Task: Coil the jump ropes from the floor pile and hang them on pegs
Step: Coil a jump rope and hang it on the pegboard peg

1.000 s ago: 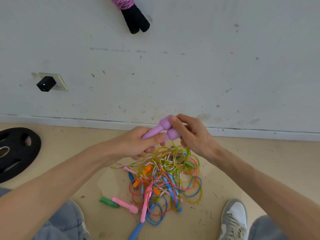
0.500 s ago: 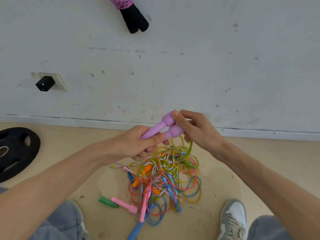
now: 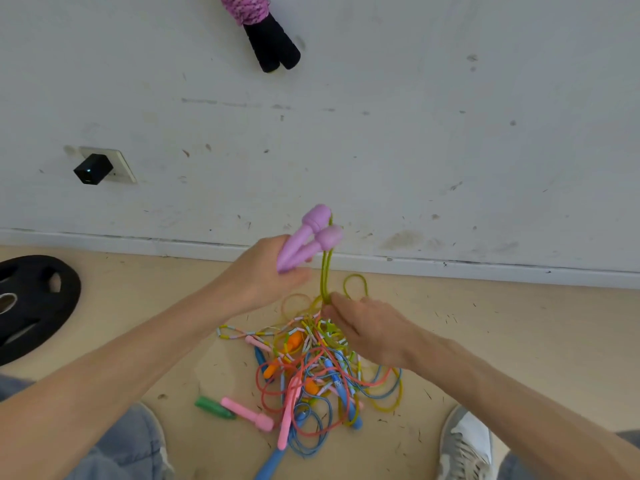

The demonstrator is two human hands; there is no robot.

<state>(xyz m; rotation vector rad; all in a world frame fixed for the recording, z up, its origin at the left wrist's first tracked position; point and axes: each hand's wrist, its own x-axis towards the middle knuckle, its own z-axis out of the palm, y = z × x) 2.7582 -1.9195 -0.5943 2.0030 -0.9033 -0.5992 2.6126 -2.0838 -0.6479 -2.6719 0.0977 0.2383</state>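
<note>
Left grip (image 3: pixel 263 275), the person's bare hand, is curled round both purple handles (image 3: pixel 308 237) and holds them side by side above the floor, fat ends uppermost. Right grip (image 3: pixel 367 327) pinches the yellow-green cord (image 3: pixel 325 271), which drops doubled from those handles, just where it enters the pile (image 3: pixel 311 368). That pile sits on the floor (image 3: pixel 519 341) near its wall edge, in front of the person's knees. Red, blue, yellow and beaded ropes are looped through each other, with pink, orange, green and blue handles poking out. From where I stand the cord looks threaded under several other loops, so I'd say a hard pull would drag the whole heap up or cinch a knot. One coiled pink rope (image 3: pixel 249 8) with black handles already hangs on the wall. A black weight plate (image 3: pixel 34 306) lies at the floor's left edge.
</note>
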